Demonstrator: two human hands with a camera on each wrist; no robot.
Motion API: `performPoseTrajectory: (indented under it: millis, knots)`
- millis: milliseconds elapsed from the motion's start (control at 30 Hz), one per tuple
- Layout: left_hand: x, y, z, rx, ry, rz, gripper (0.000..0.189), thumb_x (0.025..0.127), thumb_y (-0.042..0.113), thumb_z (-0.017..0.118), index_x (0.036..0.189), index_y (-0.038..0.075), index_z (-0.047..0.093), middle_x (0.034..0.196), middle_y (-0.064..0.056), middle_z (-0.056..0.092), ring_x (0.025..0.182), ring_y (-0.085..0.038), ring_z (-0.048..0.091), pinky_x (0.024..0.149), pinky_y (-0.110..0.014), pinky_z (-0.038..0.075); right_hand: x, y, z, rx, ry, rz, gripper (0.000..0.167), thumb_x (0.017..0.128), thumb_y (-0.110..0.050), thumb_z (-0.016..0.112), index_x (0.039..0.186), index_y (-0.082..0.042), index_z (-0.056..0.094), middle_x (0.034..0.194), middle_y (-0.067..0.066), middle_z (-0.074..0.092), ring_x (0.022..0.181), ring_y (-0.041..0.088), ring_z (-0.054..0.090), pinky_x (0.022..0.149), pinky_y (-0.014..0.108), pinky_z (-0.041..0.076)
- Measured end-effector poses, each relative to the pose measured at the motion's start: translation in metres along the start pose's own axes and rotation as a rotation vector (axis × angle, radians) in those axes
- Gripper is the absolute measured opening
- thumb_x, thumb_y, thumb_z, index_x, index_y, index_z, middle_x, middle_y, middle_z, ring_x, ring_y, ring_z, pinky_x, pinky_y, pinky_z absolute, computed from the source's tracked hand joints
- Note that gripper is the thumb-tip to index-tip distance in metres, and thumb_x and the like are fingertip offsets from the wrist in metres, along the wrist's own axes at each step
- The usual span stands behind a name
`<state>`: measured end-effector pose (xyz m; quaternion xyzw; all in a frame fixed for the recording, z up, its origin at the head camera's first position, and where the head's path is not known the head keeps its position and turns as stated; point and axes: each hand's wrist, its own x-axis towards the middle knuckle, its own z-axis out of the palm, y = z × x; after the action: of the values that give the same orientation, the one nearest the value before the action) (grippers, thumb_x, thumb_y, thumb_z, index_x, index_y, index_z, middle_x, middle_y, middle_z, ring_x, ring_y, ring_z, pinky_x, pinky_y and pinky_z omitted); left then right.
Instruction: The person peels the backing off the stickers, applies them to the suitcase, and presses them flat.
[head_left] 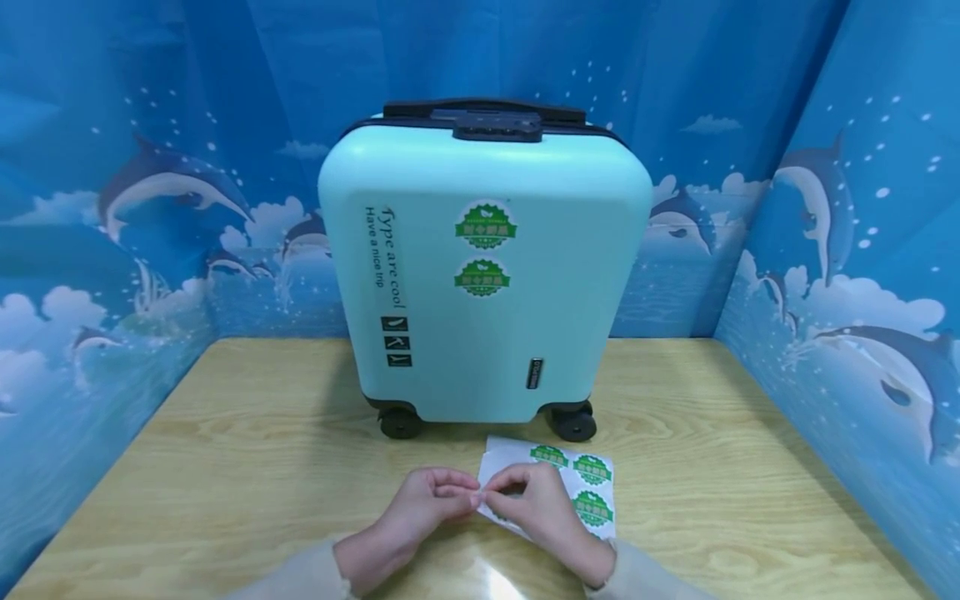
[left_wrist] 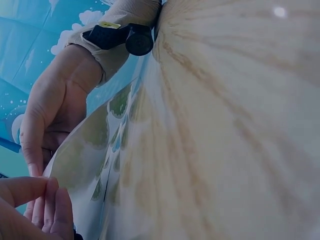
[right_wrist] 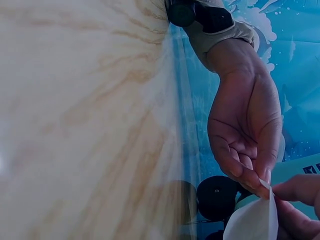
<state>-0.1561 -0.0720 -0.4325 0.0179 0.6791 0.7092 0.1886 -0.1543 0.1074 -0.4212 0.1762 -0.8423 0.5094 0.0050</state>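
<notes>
A white sheet of green round stickers [head_left: 517,450] lies in front of the suitcase, its near left edge lifted off the table. My left hand [head_left: 423,507] pinches that edge between thumb and fingertips. Right beside it, my right hand [head_left: 546,507] pinches the same edge, its palm over part of the sheet and hiding some stickers. In the right wrist view the lifted sheet [right_wrist: 252,222] shows its blank white back where the fingertips meet. A mint green suitcase [head_left: 465,358] stands upright behind, bearing one green sticker [head_left: 486,227] above another green sticker [head_left: 482,278].
The suitcase rests on black wheels [head_left: 574,423] on a wood-grain table [head_left: 247,467]. A black handle [head_left: 483,107] tops it, and dark lettering [head_left: 384,258] runs down its left side. Blue dolphin-printed curtains [head_left: 262,83] surround the table at the back and sides.
</notes>
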Motion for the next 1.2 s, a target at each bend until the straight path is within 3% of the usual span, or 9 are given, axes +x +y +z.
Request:
performPoseTrajectory:
  millis: [667,800,1000,1200]
  knots:
    - [0.0,0.003,0.001,-0.028,0.015,-0.01,0.028,0.078,0.005,0.072,0.103,-0.004,0.063,0.087,-0.009,0.071,0.076,-0.015,0.067,0.075,-0.029,0.057,-0.001,-0.003,0.004,-0.036,0.067,-0.012,0.007,0.075,-0.004,0.069,0.076,-0.011,0.069,0.075,-0.001,0.067,0.071,0.004,0.058,0.066,0.02,0.052]
    - [0.0,0.004,0.0,-0.028,0.01,-0.002,0.028,0.078,0.004,0.072,0.103,-0.004,0.062,0.088,-0.009,0.071,0.076,-0.015,0.067,0.075,-0.029,0.057,-0.003,-0.005,0.006,0.014,0.078,0.015,0.005,0.077,-0.004,0.068,0.079,-0.009,0.068,0.08,-0.001,0.066,0.075,0.005,0.057,0.069,0.02,0.052]
    - [-0.001,0.006,-0.001,-0.032,0.008,-0.004,0.027,0.078,0.002,0.071,0.102,-0.005,0.062,0.086,-0.009,0.071,0.077,-0.016,0.067,0.074,-0.028,0.057,-0.006,-0.004,0.011,0.163,0.145,-0.014,0.003,0.081,-0.004,0.069,0.079,-0.004,0.067,0.087,0.005,0.067,0.081,0.008,0.06,0.074,0.021,0.053]
    - [-0.001,0.004,-0.003,-0.019,-0.034,-0.01,0.022,0.08,0.004,0.07,0.098,-0.005,0.064,0.083,-0.005,0.07,0.073,-0.013,0.066,0.074,-0.028,0.056,-0.006,0.001,0.013,0.25,0.149,0.002,0.004,0.082,-0.003,0.068,0.079,-0.001,0.066,0.089,0.009,0.067,0.083,0.009,0.06,0.074,0.02,0.053]
